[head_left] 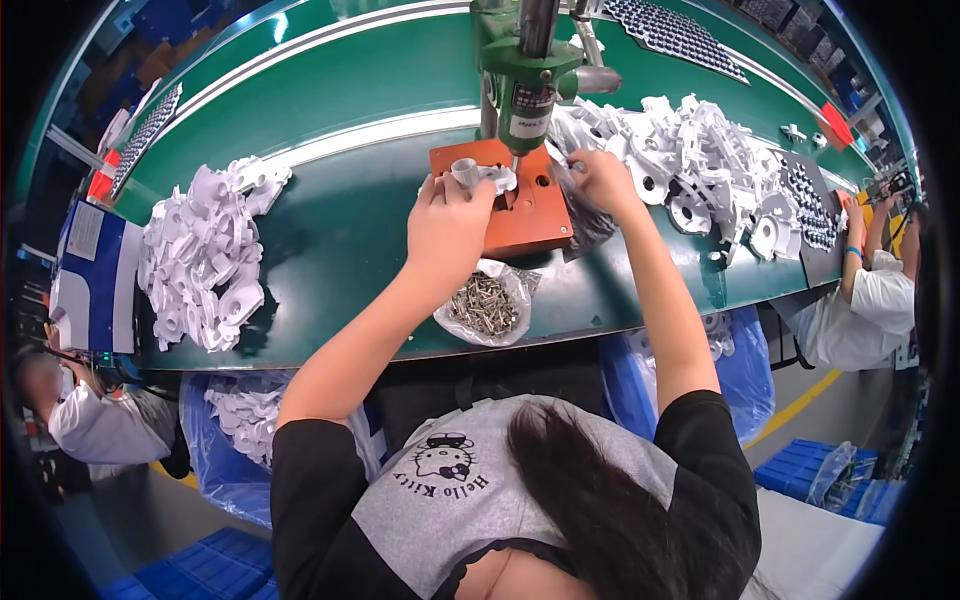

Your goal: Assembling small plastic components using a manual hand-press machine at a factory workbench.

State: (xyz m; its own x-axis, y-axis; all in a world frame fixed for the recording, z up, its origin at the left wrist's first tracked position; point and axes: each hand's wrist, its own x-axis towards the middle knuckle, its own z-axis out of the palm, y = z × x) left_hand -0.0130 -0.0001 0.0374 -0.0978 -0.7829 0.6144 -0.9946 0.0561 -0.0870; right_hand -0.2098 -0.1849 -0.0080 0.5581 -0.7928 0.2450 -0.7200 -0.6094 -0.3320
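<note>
My left hand (447,222) is closed on a white plastic part (465,172) with a round collar, holding it on the orange fixture block (530,222). Over that block stands a green press (525,75), its metal spindle pointing down at the white part. To the right of the block, my right hand (606,184) has its fingers drawn together beside the large pile of white plastic parts (700,160). What it grips, if anything, is too small to make out. A bowl of metal screws (486,306), lined with clear plastic, sits in front of the block.
Another pile of white parts (205,255) lies on the green table (340,200) at the left, near a blue and white box (97,270). Dark studded trays lie at the far right. Blue bins (745,375) with clear liners stand below the table edge. Co-workers sit at both sides.
</note>
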